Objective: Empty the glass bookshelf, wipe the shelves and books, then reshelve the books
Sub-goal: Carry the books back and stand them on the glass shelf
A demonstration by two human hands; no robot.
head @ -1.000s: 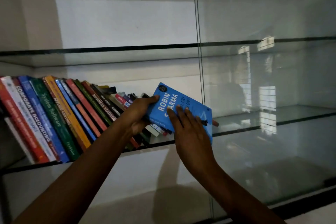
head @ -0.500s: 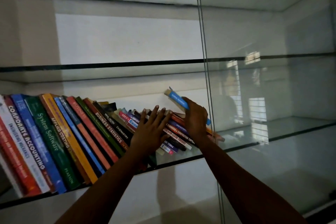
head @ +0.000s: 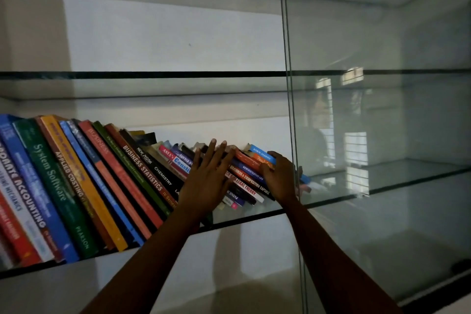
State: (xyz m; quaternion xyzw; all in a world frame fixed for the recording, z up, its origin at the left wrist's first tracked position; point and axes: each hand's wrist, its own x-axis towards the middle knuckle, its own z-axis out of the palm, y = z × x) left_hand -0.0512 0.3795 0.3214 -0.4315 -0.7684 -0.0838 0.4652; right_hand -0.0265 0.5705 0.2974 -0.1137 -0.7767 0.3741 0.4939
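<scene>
Left grip point(head: 207, 181) flat open on leaning books point(head: 142, 173); right grip point(head: 279, 177) clasps blue bk point(head: 262, 154), tops tilted left.

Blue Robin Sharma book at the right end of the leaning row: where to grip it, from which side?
Grip the Robin Sharma book at its raised upper spine corner, coming from the open right side. It lies topmost on the slanted row, nothing right of it but bare glass shelf; the right hand already rests there.

Glossy glass shelf point(head: 254, 215) — reflective, paper books point(head: 107, 181), glossy spines
</scene>
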